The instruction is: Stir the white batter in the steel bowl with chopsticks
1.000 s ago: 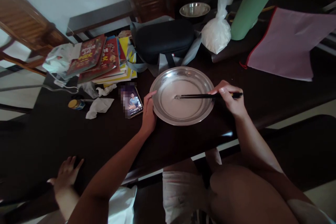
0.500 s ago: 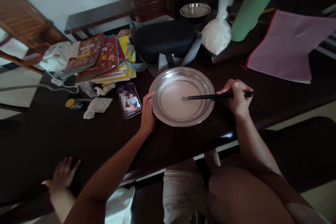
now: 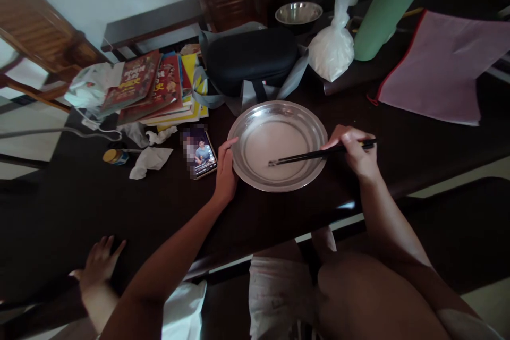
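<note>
A wide steel basin (image 3: 279,185) stands on the dark table, with a whitish layer (image 3: 274,141) covering its bottom. My left hand (image 3: 227,172) grips the basin's left rim, fingers over the edge. In my right hand (image 3: 356,154), at the right rim, is a pair of black chopsticks (image 3: 314,154), held closed around their upper part. Their tips reach into the whitish contents, left of the basin's middle. Whether those contents are liquid or powder I cannot tell for sure. Just left of my left hand lies a phone (image 3: 204,154) with a lit screen.
Behind the basin sits a black case (image 3: 251,58) in a grey bag. A tied bag of white powder (image 3: 332,53), a steel bowl (image 3: 298,13), a green cylinder (image 3: 390,10) and a pink bag (image 3: 434,71) stand around it. Books (image 3: 135,82) lie left. Another person's hand (image 3: 101,263) rests lower left.
The chopstick tips have moved left and toward me inside the basin. My right hand has shifted slightly left with them. My left hand stays on the rim.
</note>
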The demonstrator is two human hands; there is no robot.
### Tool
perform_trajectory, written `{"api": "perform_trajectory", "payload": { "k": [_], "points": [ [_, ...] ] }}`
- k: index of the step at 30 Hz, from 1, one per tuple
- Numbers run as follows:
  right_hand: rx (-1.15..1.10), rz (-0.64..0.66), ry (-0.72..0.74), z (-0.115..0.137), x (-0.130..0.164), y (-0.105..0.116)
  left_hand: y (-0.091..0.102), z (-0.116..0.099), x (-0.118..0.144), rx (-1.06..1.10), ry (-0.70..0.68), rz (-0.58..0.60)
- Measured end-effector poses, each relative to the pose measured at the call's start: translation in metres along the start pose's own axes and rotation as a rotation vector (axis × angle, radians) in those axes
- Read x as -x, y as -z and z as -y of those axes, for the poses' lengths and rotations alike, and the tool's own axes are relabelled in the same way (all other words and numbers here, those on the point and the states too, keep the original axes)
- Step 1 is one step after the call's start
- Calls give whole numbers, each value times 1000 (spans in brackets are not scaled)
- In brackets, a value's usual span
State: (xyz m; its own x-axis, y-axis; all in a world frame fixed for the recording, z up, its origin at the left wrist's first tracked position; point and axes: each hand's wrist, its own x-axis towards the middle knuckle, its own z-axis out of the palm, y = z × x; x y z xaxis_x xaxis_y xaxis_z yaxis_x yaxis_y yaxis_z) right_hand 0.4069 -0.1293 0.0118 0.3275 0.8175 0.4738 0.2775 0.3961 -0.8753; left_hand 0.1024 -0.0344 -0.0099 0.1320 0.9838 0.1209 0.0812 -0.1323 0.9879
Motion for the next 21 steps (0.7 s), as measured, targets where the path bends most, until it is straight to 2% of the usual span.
{"api": "perform_trajectory", "payload": {
  "k": [2,6,7,12,13,17,18,21],
  "points": [
    [40,35,-3,1,0,-1,-1,-1,0,-2,5,-1],
    [-20,-187,25,2,-1,-2,-1,-1,0,13,18,0],
    [-50,-197,32,2,-1,-1,0,0,0,15,16,1],
    [17,69,11,-1,-1,0,0,-1,0,-10,-20,14],
    [38,56,22,-2,-1,0,0,-1,0,-6,-22,13],
    [13,-181,43,-1,-1,-1,0,-2,0,2,-17,6],
    [-2,-192,35,-1,-1,-1,-1,-2,0,-3,-13,8],
    [2,-33,-1,0,0,0,-1,-4,1,-9,1,9]
  ]
}}
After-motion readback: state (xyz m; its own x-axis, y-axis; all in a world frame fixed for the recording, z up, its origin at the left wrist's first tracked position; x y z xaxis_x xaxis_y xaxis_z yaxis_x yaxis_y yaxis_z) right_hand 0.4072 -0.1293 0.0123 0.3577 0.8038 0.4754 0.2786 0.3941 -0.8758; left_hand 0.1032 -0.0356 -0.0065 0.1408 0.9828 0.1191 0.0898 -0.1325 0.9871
